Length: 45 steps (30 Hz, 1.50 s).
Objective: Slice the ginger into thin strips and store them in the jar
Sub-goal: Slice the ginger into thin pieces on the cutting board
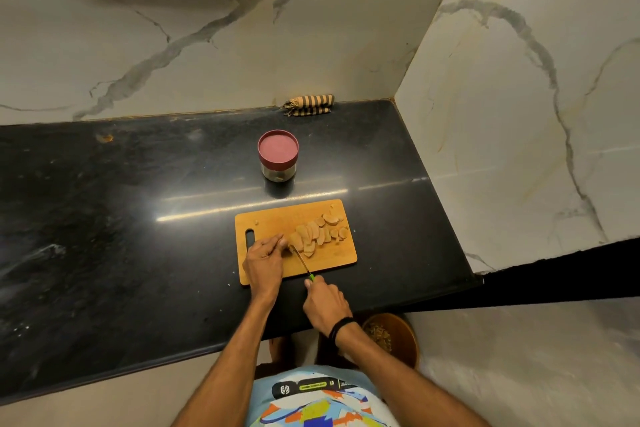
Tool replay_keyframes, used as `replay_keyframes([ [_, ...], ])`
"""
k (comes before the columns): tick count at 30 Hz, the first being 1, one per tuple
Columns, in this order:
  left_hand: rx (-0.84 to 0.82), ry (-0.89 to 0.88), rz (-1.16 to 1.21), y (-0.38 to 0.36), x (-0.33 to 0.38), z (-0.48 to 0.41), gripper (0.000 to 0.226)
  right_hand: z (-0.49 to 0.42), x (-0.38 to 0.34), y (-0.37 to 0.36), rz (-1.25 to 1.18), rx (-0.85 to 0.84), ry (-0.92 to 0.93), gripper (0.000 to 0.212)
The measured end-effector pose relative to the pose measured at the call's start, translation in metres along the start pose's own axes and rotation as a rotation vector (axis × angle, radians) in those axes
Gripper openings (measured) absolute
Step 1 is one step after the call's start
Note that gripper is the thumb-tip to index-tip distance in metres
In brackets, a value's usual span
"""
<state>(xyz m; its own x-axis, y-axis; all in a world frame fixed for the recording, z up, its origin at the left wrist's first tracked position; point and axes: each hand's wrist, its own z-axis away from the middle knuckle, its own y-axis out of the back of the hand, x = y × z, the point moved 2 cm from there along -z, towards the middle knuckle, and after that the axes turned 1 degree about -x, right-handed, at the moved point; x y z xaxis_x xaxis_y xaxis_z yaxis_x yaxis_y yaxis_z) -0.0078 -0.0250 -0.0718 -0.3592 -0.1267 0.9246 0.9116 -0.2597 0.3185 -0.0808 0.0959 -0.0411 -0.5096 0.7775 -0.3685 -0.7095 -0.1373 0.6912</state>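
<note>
Slicing is in hand: ginger (291, 241) is pinched on the board (273, 218) by the left hand (265, 262), knife (302, 262) is gripped by the right hand (325, 303); slices (322, 230) must next be cut into strips.

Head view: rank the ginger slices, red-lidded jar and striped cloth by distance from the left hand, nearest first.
1. Pale tan ginger slices, on the wooden cutting board, just right of the left hand.
2. Glass jar with red lid, behind the board.
3. Brown striped folded cloth, against the back wall.
</note>
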Motion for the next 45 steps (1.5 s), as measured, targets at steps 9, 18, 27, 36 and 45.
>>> replay_keyframes([
  [9, -0.018, 0.013, 0.022, 0.002, -0.001, 0.000, 0.026, 0.002, -0.014, 0.010, -0.057, 0.089, 0.028, 0.035],
  [18, -0.038, 0.022, 0.007, 0.005, 0.004, -0.001, 0.026, -0.003, -0.008, 0.007, 0.028, 0.058, -0.016, 0.037],
  [27, -0.045, 0.044, -0.033, 0.008, 0.002, -0.004, 0.027, -0.002, -0.006, 0.012, -0.004, 0.115, -0.017, 0.034],
  [36, -0.076, 0.012, -0.138, 0.008, 0.010, 0.001, 0.034, -0.001, -0.007, 0.004, 0.061, 0.068, 0.062, 0.035],
  [45, -0.062, 0.101, -0.086, 0.016, 0.017, 0.004, 0.042, -0.004, -0.004, 0.003, 0.093, 0.079, 0.029, 0.034],
])
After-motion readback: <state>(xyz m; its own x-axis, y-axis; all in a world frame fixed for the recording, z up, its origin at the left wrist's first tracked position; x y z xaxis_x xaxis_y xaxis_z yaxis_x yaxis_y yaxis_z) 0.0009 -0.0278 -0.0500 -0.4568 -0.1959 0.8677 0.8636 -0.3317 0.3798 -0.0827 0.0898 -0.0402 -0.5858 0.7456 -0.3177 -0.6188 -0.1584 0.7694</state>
